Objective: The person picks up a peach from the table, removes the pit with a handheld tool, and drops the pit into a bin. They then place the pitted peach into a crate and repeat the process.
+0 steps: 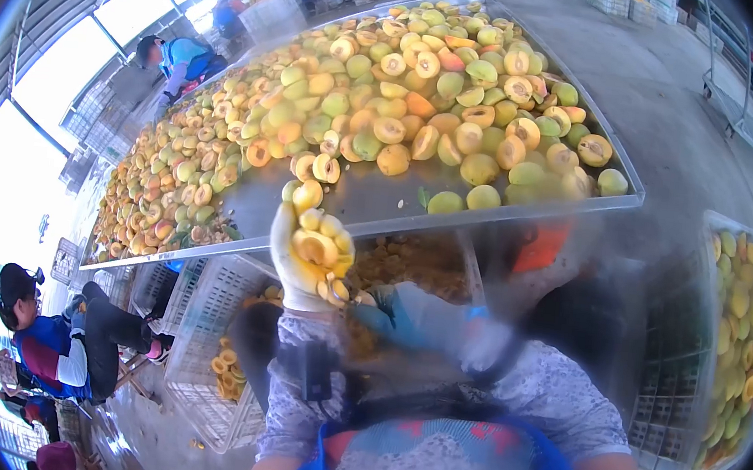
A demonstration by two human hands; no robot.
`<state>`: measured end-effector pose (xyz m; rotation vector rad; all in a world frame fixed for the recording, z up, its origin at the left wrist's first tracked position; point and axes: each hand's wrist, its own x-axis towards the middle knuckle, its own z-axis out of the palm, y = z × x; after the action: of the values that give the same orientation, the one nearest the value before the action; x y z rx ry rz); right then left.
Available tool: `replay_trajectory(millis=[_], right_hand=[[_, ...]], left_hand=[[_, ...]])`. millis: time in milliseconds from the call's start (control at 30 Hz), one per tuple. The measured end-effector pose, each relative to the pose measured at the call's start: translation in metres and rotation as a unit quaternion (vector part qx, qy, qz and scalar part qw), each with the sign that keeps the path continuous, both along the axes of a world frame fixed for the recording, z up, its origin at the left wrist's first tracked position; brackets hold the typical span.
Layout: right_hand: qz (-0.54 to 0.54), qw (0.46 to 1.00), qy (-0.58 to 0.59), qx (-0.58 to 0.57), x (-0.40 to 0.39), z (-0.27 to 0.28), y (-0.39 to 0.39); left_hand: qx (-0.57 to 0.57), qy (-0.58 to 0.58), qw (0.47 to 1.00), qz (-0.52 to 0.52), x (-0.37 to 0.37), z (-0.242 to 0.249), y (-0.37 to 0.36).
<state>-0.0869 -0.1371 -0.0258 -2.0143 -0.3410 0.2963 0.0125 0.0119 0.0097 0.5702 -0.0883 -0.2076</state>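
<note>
cupping several yellow fruit pieces (314, 247), your gloved left hand (289, 267) is curled around them at the near edge of the table. your right hand (418, 317), in a blue glove, is near its lower side, too blurred to tell whether it is open or closed. below the table, a white crate (208, 314) holds more fruit, and another crate (667, 394) of fruit is on your right. beyond your hands, the metal table (367, 197) carries a wide fruit pile (409, 101), whole and halved. a person in blue (189, 57) leans at its left side.
</note>
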Motion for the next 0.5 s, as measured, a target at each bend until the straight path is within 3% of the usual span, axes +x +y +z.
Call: replay_trajectory(millis=[67,133,167,200,233,267,300,400,433,467,500], right_hand=[[-0.012,0.995,-0.031,-0.098,-0.003,-0.009,-0.013],[-0.044,0.986,-0.042,-0.152,0.004,-0.031,-0.027],[-0.093,0.978,-0.08,-0.17,0.007,-0.037,-0.026],[-0.125,0.976,-0.088,-0.153,0.008,-0.031,-0.027],[-0.16,0.973,-0.095,-0.134,0.01,-0.022,-0.027],[-0.193,0.969,-0.101,-0.115,0.01,-0.017,-0.025],[-0.193,0.97,-0.11,-0.098,0.012,-0.017,-0.023],[-0.185,0.969,-0.136,-0.092,0.016,-0.015,-0.021],[-0.178,0.967,-0.142,-0.113,0.014,-0.01,-0.02],[-0.174,0.965,-0.147,-0.131,0.012,-0.009,-0.019],[-0.185,0.961,-0.171,-0.11,0.011,-0.014,-0.024]], left_hand=[[0.002,-0.083,0.995,0.059,0.023,0.01,0.057],[0.091,-0.155,0.974,0.137,0.025,0.03,0.122],[0.185,-0.08,0.951,0.234,0.013,0.046,0.14],[0.275,-0.005,0.905,0.323,0.001,0.058,0.161],[0.476,-0.074,0.801,0.355,0.015,0.035,0.224],[0.649,-0.138,0.651,0.369,0.031,0.012,0.272],[0.636,-0.062,0.64,0.427,0.019,0.023,0.246],[0.556,-0.117,0.713,0.411,0.011,0.042,0.14],[0.572,-0.187,0.72,0.345,0.023,0.036,0.11],[0.584,-0.258,0.719,0.274,0.036,0.03,0.079],[0.645,-0.328,0.651,0.228,0.044,0.029,0.043]])
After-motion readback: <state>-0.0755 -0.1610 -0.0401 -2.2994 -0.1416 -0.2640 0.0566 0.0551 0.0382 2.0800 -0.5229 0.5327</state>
